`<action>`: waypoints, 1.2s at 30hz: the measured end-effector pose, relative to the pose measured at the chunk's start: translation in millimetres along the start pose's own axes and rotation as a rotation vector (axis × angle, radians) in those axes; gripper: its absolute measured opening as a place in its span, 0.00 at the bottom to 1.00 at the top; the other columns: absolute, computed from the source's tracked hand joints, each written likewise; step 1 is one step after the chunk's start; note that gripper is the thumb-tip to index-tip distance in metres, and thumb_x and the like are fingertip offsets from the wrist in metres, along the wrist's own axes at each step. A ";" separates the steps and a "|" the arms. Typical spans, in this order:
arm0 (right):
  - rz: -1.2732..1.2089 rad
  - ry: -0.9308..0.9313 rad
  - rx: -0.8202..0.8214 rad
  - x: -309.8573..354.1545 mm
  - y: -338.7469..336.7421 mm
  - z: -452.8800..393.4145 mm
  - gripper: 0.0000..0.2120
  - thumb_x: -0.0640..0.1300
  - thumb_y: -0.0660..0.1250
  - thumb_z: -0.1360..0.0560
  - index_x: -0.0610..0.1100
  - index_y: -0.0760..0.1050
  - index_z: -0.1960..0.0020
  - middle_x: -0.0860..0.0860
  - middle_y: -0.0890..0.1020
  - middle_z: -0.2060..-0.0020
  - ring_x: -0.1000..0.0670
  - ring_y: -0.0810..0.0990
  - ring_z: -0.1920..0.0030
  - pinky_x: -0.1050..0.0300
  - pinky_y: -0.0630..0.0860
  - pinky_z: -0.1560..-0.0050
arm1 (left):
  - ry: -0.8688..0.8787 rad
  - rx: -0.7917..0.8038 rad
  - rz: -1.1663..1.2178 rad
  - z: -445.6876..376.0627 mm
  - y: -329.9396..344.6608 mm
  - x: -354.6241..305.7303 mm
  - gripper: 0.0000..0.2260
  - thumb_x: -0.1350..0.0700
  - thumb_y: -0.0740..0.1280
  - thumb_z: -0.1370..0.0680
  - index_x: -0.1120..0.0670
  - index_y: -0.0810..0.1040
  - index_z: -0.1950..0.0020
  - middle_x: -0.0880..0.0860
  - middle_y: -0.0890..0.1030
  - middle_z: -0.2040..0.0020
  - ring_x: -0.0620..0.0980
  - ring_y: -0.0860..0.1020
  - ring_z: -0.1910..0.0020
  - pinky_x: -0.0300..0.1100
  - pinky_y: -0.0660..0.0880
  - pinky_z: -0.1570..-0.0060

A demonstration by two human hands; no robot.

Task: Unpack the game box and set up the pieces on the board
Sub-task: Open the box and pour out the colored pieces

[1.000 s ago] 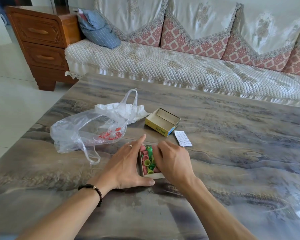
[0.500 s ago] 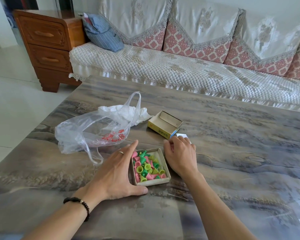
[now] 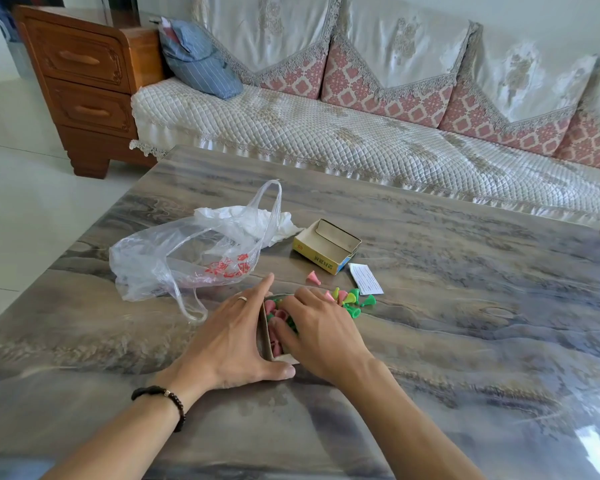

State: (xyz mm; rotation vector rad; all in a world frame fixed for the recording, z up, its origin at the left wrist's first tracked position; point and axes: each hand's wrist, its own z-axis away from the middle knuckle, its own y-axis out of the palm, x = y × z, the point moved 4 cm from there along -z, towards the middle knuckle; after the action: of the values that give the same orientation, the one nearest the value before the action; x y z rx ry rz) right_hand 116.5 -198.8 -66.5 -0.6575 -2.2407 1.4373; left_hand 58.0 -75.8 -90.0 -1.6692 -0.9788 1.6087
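- Our left hand (image 3: 232, 336), fingers straight, braces the tray's (image 3: 268, 336) tilted left wall.
- Our right hand (image 3: 321, 332) curls into the tray over pieces; whether it grips any, we cannot tell.
- Spilled pieces (image 3: 352, 299) lie on the tabletop (image 3: 465, 306) just right of it, near the lid (image 3: 326, 245).

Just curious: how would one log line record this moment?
step: tipping tray | left hand: braces tray | right hand: grips tray | spilled pieces: on table

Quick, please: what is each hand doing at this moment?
Left hand: open, straight fingers pressed against the tilted tray.
Right hand: over the tray; grip cannot be told.
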 end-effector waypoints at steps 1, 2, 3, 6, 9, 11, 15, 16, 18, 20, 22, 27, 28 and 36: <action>-0.004 -0.006 -0.001 0.8 -0.9 -1.2 0.13 0.53 0.61 0.23 0.45 0.73 0.60 0.49 0.76 0.64 0.46 0.77 0.64 0.50 0.72 0.71 | 0.002 0.002 -0.004 0.1 0.2 0.2 0.61 0.27 0.71 0.43 0.43 0.38 0.22 0.46 0.62 0.24 0.45 0.59 0.26 0.39 0.60 0.31; -0.011 0.002 0.004 0.3 -1.2 -3.0 0.14 0.53 0.60 0.22 0.44 0.73 0.59 0.49 0.77 0.63 0.45 0.77 0.65 0.51 0.72 0.72 | 0.004 0.005 -0.009 0.2 0.1 0.3 0.60 0.27 0.71 0.42 0.44 0.39 0.22 0.46 0.61 0.24 0.45 0.59 0.26 0.39 0.60 0.30; -0.027 0.026 0.017 -0.9 -1.2 -5.0 0.15 0.54 0.59 0.21 0.44 0.73 0.58 0.49 0.77 0.62 0.44 0.78 0.65 0.50 0.72 0.71 | 0.004 0.006 -0.012 0.0 0.0 0.5 0.60 0.27 0.71 0.42 0.44 0.39 0.22 0.47 0.61 0.24 0.46 0.59 0.26 0.40 0.59 0.30; -0.073 0.117 0.045 -4.3 2.4 -9.7 0.17 0.56 0.58 0.20 0.43 0.74 0.54 0.48 0.81 0.58 0.43 0.79 0.60 0.47 0.74 0.64 | -0.002 0.001 -0.027 -0.8 -0.2 1.6 0.60 0.26 0.70 0.43 0.44 0.41 0.22 0.47 0.62 0.24 0.47 0.60 0.26 0.41 0.60 0.30; -0.122 0.192 0.026 -8.2 2.7 -10.5 0.15 0.55 0.60 0.21 0.44 0.76 0.53 0.48 0.82 0.60 0.44 0.80 0.59 0.47 0.76 0.60 | -0.001 0.001 -0.034 -1.1 -0.4 1.0 0.60 0.26 0.70 0.43 0.44 0.41 0.22 0.47 0.62 0.24 0.47 0.61 0.26 0.41 0.60 0.30; -0.216 0.261 -0.011 -12.4 0.2 -9.9 0.11 0.51 0.63 0.22 0.44 0.78 0.52 0.47 0.83 0.61 0.45 0.80 0.60 0.48 0.75 0.58 | -0.005 0.002 -0.034 -1.0 -0.5 0.6 0.60 0.26 0.70 0.43 0.44 0.42 0.22 0.48 0.62 0.24 0.48 0.61 0.26 0.41 0.59 0.30; -0.502 0.478 -0.151 -18.3 -12.3 -7.3 0.07 0.48 0.67 0.23 0.45 0.79 0.54 0.51 0.81 0.70 0.54 0.78 0.71 0.58 0.74 0.67 | -0.011 0.011 -0.044 -1.9 -0.3 1.2 0.60 0.24 0.69 0.44 0.43 0.41 0.22 0.48 0.62 0.24 0.48 0.61 0.26 0.43 0.60 0.29; -0.594 0.564 -0.215 -24.7 -16.5 -5.9 0.06 0.48 0.68 0.23 0.46 0.80 0.56 0.53 0.79 0.72 0.55 0.75 0.74 0.62 0.72 0.71 | -0.011 0.018 -0.044 -2.3 -0.5 1.7 0.60 0.24 0.69 0.44 0.43 0.41 0.22 0.48 0.62 0.24 0.48 0.61 0.26 0.43 0.60 0.29; -0.675 0.721 -0.348 -46.1 -25.0 -0.2 0.06 0.47 0.68 0.23 0.48 0.80 0.58 0.54 0.77 0.74 0.58 0.71 0.76 0.67 0.67 0.72 | -0.007 0.028 -0.045 -2.7 -0.5 1.7 0.60 0.23 0.69 0.44 0.44 0.42 0.22 0.48 0.62 0.24 0.48 0.62 0.26 0.43 0.60 0.29; -0.640 0.815 -0.416 -70.4 -29.5 9.5 0.07 0.48 0.67 0.23 0.47 0.80 0.58 0.55 0.75 0.76 0.58 0.70 0.77 0.67 0.66 0.72 | 0.001 0.025 -0.048 -2.3 -0.7 1.4 0.60 0.23 0.69 0.44 0.44 0.42 0.22 0.48 0.63 0.24 0.48 0.63 0.27 0.43 0.60 0.29; -0.522 0.847 -0.379 -86.5 -27.5 20.2 0.08 0.49 0.66 0.22 0.46 0.80 0.56 0.56 0.76 0.75 0.57 0.71 0.74 0.62 0.68 0.66 | 0.003 0.019 -0.045 -1.4 -0.8 1.3 0.60 0.24 0.69 0.44 0.44 0.42 0.22 0.48 0.63 0.24 0.47 0.64 0.28 0.42 0.60 0.30; -0.141 0.709 -0.133 -97.4 -13.5 28.3 0.10 0.50 0.65 0.23 0.45 0.80 0.52 0.51 0.81 0.61 0.48 0.78 0.62 0.56 0.69 0.64 | 0.004 0.010 -0.022 -1.3 -1.0 1.6 0.60 0.24 0.69 0.44 0.43 0.42 0.22 0.47 0.63 0.25 0.47 0.64 0.28 0.41 0.60 0.30; -0.074 0.676 -0.090 -96.0 -13.1 26.0 0.10 0.52 0.65 0.23 0.46 0.80 0.52 0.51 0.81 0.58 0.47 0.78 0.60 0.56 0.69 0.65 | 0.001 0.012 -0.019 -1.3 -0.8 2.0 0.60 0.24 0.69 0.44 0.43 0.42 0.22 0.47 0.64 0.25 0.47 0.64 0.28 0.41 0.61 0.30; 0.097 0.391 -0.074 -60.7 -24.2 10.0 0.14 0.51 0.60 0.23 0.45 0.78 0.45 0.48 0.79 0.51 0.45 0.76 0.50 0.49 0.74 0.53 | -0.001 0.018 -0.018 -2.2 0.2 3.4 0.60 0.24 0.69 0.45 0.43 0.42 0.22 0.48 0.65 0.26 0.47 0.65 0.29 0.43 0.62 0.30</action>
State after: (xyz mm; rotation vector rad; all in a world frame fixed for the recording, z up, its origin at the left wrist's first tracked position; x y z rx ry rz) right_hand 156.0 -250.0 -52.9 -0.9894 -1.9832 1.1529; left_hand 60.1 -72.9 -91.9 -1.6431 -0.9749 1.6021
